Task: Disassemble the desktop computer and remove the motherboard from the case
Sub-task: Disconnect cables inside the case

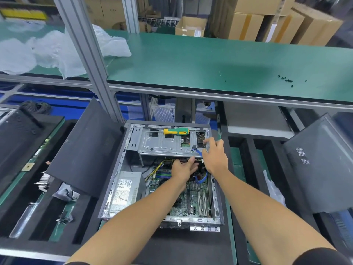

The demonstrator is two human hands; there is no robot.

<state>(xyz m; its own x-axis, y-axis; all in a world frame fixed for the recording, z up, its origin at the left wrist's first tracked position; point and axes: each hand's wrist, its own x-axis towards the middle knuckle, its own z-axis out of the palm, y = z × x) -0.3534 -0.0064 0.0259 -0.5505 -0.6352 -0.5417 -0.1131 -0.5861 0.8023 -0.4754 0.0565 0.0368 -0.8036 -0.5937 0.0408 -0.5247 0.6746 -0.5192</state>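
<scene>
Left hand (184,168) fingers reaching under the drive cage (168,143), around something dark; grip impossible to tell. Right hand (214,155) fingers spread loosely on the cage's right end, beside a blue cable (202,176). Motherboard (193,197) seated low in the open case (217,207), power supply (124,194) fitted, screwdriver (176,131) lying on the cage. Early going, probably: side panel (86,150) off, cables and board left.
</scene>
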